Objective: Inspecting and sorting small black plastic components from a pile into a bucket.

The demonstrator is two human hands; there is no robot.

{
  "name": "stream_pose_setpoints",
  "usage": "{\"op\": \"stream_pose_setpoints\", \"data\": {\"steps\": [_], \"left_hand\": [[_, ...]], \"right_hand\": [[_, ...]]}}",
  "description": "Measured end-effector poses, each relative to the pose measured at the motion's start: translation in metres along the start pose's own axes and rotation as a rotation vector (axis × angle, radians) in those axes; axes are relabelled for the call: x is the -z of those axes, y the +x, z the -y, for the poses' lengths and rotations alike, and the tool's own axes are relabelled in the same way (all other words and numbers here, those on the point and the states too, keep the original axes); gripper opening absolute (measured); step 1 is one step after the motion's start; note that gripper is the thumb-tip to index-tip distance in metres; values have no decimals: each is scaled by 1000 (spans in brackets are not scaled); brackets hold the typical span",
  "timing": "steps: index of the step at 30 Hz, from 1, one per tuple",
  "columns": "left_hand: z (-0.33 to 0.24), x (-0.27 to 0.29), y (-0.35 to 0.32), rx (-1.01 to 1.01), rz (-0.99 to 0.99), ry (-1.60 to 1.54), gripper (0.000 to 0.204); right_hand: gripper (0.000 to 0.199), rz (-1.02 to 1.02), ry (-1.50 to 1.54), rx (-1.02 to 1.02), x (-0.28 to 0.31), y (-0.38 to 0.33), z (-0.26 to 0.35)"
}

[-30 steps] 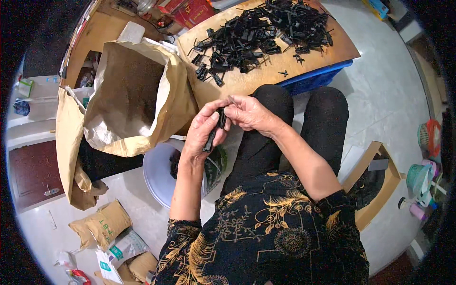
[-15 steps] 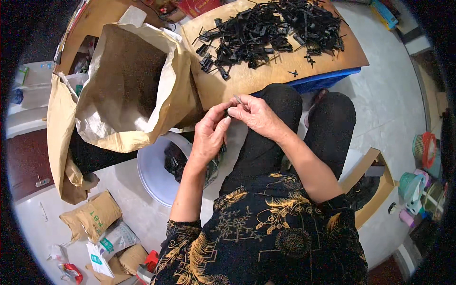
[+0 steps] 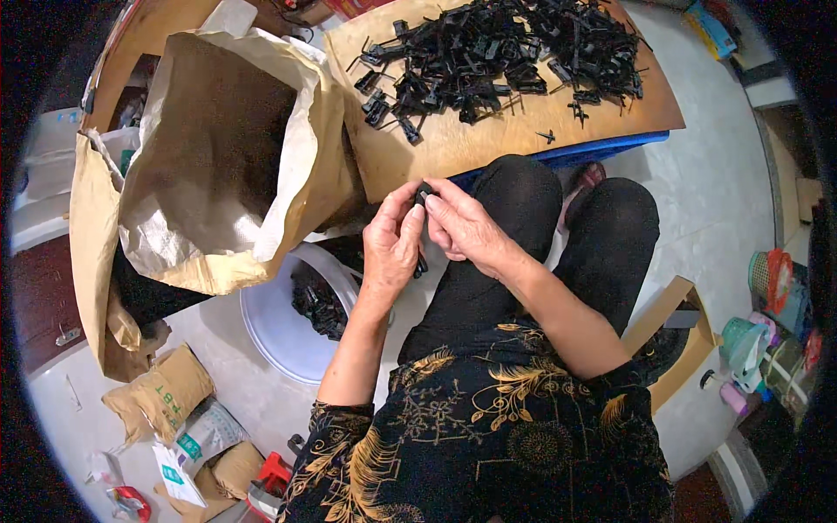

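Just above my lap, my left hand (image 3: 392, 240) and my right hand (image 3: 468, 225) meet, both closed on one small black plastic part (image 3: 425, 192). Thumbs and fingertips pinch it from either side; its lower portion is hidden by the fingers. Beyond the hands, a heap of similar black plastic parts (image 3: 488, 57) covers much of a wooden board (image 3: 436, 161). One cross-shaped black piece (image 3: 547, 137) lies apart near the board's front edge. Below my left forearm stands a white bucket (image 3: 270, 336) with black parts (image 3: 318, 301) inside.
A large brown paper sack (image 3: 323, 166) gapes wide at the left of the board. Filled brown bags (image 3: 170, 392) rest on the floor at lower left. To my right are a cardboard box (image 3: 671, 340) and several coloured baskets and bags (image 3: 750, 349).
Both hands have shifted their grip, and the black part now shows upright between the fingertips. A thin pale piece seen earlier at the right fingers no longer shows. The view has shifted slightly.
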State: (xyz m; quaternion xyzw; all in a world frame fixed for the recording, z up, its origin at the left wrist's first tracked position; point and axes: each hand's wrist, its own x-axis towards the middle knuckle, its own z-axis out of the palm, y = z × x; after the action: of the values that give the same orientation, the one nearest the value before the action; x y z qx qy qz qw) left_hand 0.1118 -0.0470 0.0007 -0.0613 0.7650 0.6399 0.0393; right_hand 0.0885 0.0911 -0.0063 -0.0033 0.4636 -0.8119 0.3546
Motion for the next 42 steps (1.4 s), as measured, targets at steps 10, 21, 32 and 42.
{"op": "stream_pose_setpoints", "data": {"steps": [10,21,32,42], "left_hand": [[6,-2,6,1,-47,31,28],[6,-3,-2,-176,-162,264,27],[5,36,-41,-296,-117,546,26],[99,179,-116,28,-382,1033,26]], "right_hand": [[42,-26,32,12,-1,7,-3],[36,-66,-92,-7,-5,10,-2],[35,227,-379,-28,-8,11,-20],[24,81,-168,-47,-5,5,-14]]}}
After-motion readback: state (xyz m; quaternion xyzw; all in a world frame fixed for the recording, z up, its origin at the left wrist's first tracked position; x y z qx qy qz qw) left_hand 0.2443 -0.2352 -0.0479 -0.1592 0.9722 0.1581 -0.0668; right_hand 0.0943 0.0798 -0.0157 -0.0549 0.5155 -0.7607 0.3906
